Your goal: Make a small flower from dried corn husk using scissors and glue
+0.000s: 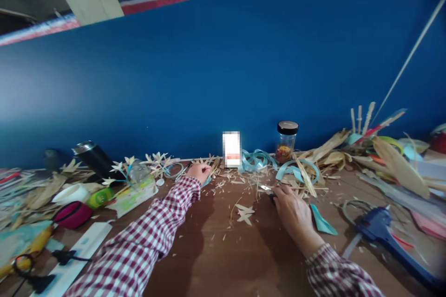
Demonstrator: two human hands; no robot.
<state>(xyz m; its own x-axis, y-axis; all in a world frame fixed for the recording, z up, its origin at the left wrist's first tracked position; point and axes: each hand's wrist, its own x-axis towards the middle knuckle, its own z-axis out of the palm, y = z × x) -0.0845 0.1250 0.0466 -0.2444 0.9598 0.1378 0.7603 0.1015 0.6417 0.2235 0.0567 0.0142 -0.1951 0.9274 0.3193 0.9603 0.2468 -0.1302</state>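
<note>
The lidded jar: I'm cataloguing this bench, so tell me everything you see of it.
The jar is clear and cylindrical, glass or plastic, with a black-rimmed, paler-topped lid on. Reddish-orange contents lie low inside. It stands upright near the blue panel, beside light-blue ribbon; whether the ribbon touches it is unclear.

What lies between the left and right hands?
The head view shows pale scraps, then a metal blade by the right hand; pale star shapes lie nearer the wearer.
</note>
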